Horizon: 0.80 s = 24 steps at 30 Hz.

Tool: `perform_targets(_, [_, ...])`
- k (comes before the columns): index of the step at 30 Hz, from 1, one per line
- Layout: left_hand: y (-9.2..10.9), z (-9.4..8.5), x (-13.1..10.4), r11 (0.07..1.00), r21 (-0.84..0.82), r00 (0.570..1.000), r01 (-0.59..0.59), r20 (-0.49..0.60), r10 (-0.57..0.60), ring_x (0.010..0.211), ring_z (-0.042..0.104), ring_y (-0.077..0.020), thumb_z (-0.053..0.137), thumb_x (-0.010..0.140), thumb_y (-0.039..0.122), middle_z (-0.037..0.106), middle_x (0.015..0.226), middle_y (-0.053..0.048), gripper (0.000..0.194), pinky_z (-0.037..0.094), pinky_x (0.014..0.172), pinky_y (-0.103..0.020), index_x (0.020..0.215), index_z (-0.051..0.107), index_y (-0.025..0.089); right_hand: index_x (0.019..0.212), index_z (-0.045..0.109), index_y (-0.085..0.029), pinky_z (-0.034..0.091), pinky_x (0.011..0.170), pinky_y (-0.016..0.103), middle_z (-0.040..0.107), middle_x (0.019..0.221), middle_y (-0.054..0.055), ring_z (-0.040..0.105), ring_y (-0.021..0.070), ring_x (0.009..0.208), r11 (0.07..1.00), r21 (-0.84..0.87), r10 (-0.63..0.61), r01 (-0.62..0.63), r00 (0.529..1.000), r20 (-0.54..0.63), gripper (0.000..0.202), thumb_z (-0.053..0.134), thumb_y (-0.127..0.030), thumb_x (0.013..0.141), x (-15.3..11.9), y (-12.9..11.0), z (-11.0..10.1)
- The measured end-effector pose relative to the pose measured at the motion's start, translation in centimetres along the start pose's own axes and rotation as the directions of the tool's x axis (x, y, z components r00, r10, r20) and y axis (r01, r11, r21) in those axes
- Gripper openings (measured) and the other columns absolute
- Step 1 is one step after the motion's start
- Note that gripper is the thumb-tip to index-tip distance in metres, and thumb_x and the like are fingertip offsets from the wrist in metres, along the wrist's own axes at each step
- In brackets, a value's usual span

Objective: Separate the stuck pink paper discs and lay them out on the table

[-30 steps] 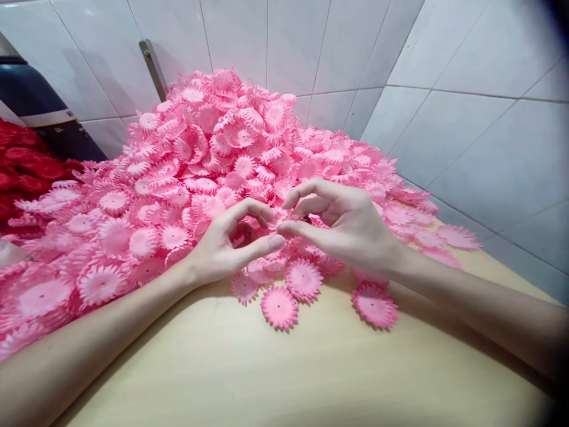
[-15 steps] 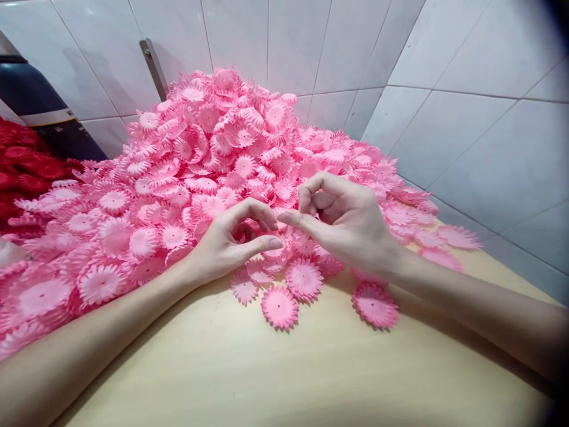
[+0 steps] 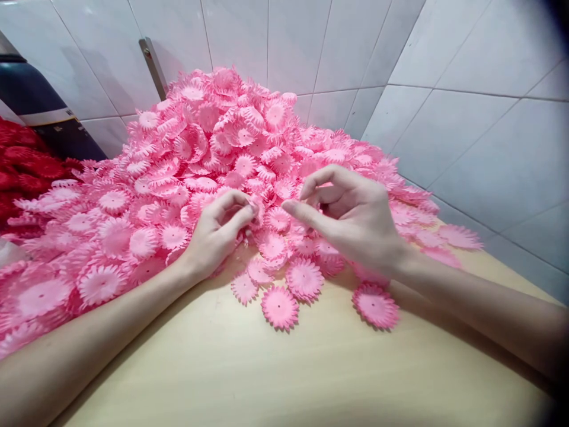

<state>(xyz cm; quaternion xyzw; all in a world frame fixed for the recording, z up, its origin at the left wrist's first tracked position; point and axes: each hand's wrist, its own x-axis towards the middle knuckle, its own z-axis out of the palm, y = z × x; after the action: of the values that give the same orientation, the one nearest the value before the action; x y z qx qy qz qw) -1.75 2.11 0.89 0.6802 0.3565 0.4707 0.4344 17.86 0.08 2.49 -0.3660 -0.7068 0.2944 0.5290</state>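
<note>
Left hand [image 3: 217,234] is bringing thumb and curled forefinger together, any grip unclear | Right hand [image 3: 355,222] is hovering with a narrow thumb-to-finger gap, contents unclear | Pink scalloped discs [image 3: 242,139] are heaping beyond and between both hands, loose ones lying nearer on the pale tabletop [image 3: 267,373]

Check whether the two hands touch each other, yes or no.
No, the left hand and the right hand are apart, with pink paper flowers visible in the gap between their fingertips.
</note>
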Motion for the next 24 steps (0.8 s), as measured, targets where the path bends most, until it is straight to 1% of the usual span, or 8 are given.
perform_targets(4, [-0.2,0.2,0.1,0.995,-0.095,0.999,0.014,-0.048,-0.019,0.074,0.059,-0.0113,0.065,0.081,0.027,0.059,0.083,-0.001,0.016,0.049,0.063,-0.022,0.084,0.052,0.018,0.084,0.053,-0.023,0.028,0.039,0.026,0.033,0.045,-0.010,0.030,0.0070,0.037,0.995,-0.093,0.016,-0.025,0.995,-0.101,0.025,0.072,-0.036,0.076,0.4,0.1,-0.7])
perform_targets(7, [-0.2,0.4,0.1,0.996,-0.076,0.999,-0.040,-0.037,0.038,0.082,0.057,-0.0110,0.067,0.079,0.021,0.057,0.090,-0.001,0.020,0.049,0.069,-0.021,0.088,0.050,0.018,0.086,0.056,-0.022,0.029,0.039,0.026,0.034,0.046,-0.010,0.032,0.0069,0.038,0.994,-0.109,0.004,-0.004,1.000,0.001,0.026,0.075,-0.035,0.073,0.5,0.0,-1.1])
perform_targets(9, [-0.1,0.4,0.1,0.996,-0.075,0.999,-0.046,-0.032,0.044,0.083,0.055,-0.0109,0.066,0.080,0.021,0.055,0.091,-0.001,0.019,0.049,0.068,-0.021,0.087,0.049,0.018,0.078,0.058,-0.021,0.031,0.042,0.025,0.040,0.049,-0.009,0.037,0.0069,0.042,0.992,-0.094,-0.064,0.079,0.986,0.152,0.024,0.078,-0.032,0.070,0.6,-0.2,-1.3])
perform_targets(13, [-0.2,0.4,0.2,0.998,-0.003,0.998,-0.068,-0.003,0.068,0.085,0.055,-0.0118,0.066,0.080,0.020,0.055,0.092,-0.002,0.016,0.048,0.075,-0.023,0.087,0.052,0.017,0.066,0.062,-0.019,0.039,0.053,0.026,0.057,0.059,-0.003,0.046,0.0098,0.057,0.968,0.013,-0.223,0.249,0.839,0.497,0.025,0.083,-0.032,0.061,0.4,-0.7,-0.9])
perform_targets(16, [-0.2,0.3,0.2,0.997,0.018,0.997,-0.074,-0.005,0.074,0.087,0.056,-0.0126,0.066,0.079,0.021,0.056,0.092,-0.002,0.016,0.047,0.081,-0.025,0.089,0.054,0.017,0.067,0.066,-0.018,0.042,0.061,0.028,0.061,0.065,0.000,0.047,0.0127,0.066,0.952,0.070,-0.273,0.297,0.728,0.629,0.035,0.087,-0.041,0.050,0.0,-0.6,-0.5])
perform_targets(18, [-0.3,0.3,0.2,0.997,0.006,0.997,-0.076,-0.019,0.076,0.088,0.056,-0.0128,0.067,0.079,0.021,0.056,0.093,-0.002,0.017,0.047,0.081,-0.025,0.090,0.054,0.018,0.068,0.069,-0.018,0.044,0.067,0.030,0.061,0.071,0.001,0.049,0.0148,0.073,0.955,0.051,-0.242,0.291,0.674,0.698,0.035,0.086,-0.043,0.051,-0.2,-0.4,-0.3])
perform_targets(22, [-0.2,0.4,0.2,0.996,-0.003,0.996,-0.084,-0.017,0.084,0.087,0.057,-0.0119,0.065,0.080,0.020,0.056,0.092,-0.001,0.016,0.048,0.081,-0.024,0.091,0.054,0.017,0.077,0.073,-0.019,0.045,0.077,0.033,0.065,0.082,0.004,0.051,0.0166,0.083,0.968,-0.005,-0.154,0.251,0.607,0.779,0.012,0.074,-0.030,0.074,-0.4,-0.6,-0.5])
perform_targets(24, [-0.1,0.5,0.1,0.997,-0.016,0.997,-0.075,-0.025,0.074,0.086,0.056,-0.0112,0.066,0.079,0.019,0.056,0.092,-0.001,0.015,0.048,0.080,-0.023,0.089,0.055,0.017,0.079,0.072,-0.018,0.046,0.077,0.032,0.066,0.083,0.004,0.054,0.0158,0.082,0.981,0.009,-0.132,0.193,0.635,0.761,0.009,0.065,-0.023,0.082,-0.2,-0.8,-0.6])
